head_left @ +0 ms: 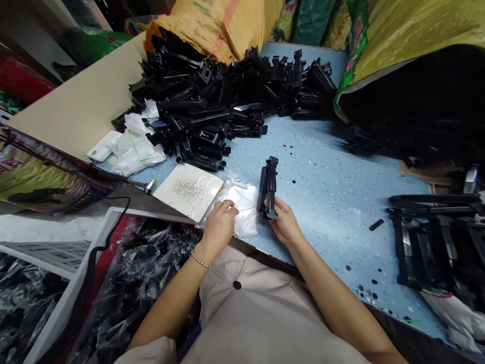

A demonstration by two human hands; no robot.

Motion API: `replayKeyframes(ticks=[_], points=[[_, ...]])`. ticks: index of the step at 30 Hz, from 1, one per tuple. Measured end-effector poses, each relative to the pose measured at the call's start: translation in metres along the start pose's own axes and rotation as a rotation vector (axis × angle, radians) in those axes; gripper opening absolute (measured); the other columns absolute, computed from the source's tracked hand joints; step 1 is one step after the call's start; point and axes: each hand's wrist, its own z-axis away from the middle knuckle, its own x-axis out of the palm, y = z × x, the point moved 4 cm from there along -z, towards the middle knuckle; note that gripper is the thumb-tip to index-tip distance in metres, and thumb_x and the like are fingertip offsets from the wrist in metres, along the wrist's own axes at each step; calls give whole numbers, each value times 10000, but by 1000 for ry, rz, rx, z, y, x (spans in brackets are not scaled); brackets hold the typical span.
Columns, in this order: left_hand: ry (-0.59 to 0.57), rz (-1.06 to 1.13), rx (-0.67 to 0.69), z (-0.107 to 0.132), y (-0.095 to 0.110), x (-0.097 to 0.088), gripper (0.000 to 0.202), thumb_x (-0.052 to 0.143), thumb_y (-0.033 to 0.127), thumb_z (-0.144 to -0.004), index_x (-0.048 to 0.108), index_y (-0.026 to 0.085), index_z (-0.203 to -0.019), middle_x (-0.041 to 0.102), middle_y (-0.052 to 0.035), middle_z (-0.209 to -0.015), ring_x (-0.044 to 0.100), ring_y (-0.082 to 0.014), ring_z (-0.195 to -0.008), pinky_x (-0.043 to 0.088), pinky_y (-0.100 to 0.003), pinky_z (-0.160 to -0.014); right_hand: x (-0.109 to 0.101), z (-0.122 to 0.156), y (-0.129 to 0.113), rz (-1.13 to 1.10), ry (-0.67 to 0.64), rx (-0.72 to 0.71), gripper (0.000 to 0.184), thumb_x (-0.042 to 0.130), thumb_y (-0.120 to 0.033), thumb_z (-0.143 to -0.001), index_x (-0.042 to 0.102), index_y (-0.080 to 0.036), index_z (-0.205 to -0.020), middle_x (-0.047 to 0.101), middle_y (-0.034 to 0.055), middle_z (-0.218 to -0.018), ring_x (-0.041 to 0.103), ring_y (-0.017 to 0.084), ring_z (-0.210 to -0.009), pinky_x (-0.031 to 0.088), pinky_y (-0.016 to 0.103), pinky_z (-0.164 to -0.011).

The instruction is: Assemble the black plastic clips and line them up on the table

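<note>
My right hand (287, 222) grips the lower end of a black folding stand (270, 187), which is held upright over the blue table. At the table's front edge, my left hand (221, 222) has its fingers curled and pinched at a stack of thin white plastic bags (246, 210). A ring and a beaded bracelet are on that hand and wrist. Left of the bags lies a square pale board (189, 189) with small specks on its middle. The stand and the bags are close together but look apart.
Many black folding stands (212, 111) are heaped at the back, by a yellow sack (223, 25). More stands (435, 232) lie at the right, below another open sack (417, 45). A crate of plastic-wrapped pieces (147, 273) stands at lower left. A screwdriver-like tool (146, 185) sits near the board.
</note>
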Motion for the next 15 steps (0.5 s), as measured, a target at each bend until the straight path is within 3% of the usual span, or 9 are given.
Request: replayKeyframes(ticks=[3, 6, 8, 10, 12, 15], points=[[-43, -20, -22, -2, -5, -1, 465, 441, -3, -753, 645, 147, -1142, 595, -120, -1205, 583, -226, -1042, 484, -393, -948, -12, 30, -11, -9, -116, 103, 263, 785, -332, -716, 673, -177, -898, 617, -7, -714, 553, 116, -614, 501, 240, -578], [-92, 149, -92, -8, -12, 3, 607, 467, 25, -744, 520, 160, -1333, 505, -127, -1334, 622, -162, -872, 525, -349, -882, -23, 64, -3, -118, -332, 473, 256, 740, -326, -779, 655, -145, -939, 599, 7, -675, 507, 98, -523, 484, 222, -471], [-125, 224, -109, -8, -14, 2, 653, 468, 37, -753, 463, 179, -1390, 471, -135, -1366, 600, -117, -727, 545, -333, -812, -29, 76, 10, -214, -402, 712, 259, 727, -319, -798, 634, -131, -950, 601, 13, -709, 469, 59, -492, 443, 162, -418], [-147, 231, -64, -2, -8, -2, 697, 455, 36, -764, 406, 216, -1435, 439, -132, -1405, 586, -103, -695, 546, -333, -798, -30, 75, 25, -292, -432, 844, 274, 712, -330, -815, 610, -130, -973, 597, 9, -728, 425, 25, -468, 398, 108, -391], [-188, 228, 32, 9, 7, -8, 741, 429, 25, -773, 342, 262, -1470, 399, -119, -1457, 594, -103, -724, 548, -332, -800, -23, 62, 36, -276, -437, 824, 287, 707, -349, -817, 593, -139, -977, 572, -12, -685, 380, 12, -440, 368, 90, -378], [-278, 273, 193, 27, 36, -13, 761, 401, 22, -799, 265, 291, -1498, 357, -107, -1503, 626, -144, -894, 555, -325, -822, -6, 38, 40, 25, -331, 511, 252, 689, -372, -810, 600, -157, -907, 551, -21, -642, 419, 45, -457, 408, 144, -412]])
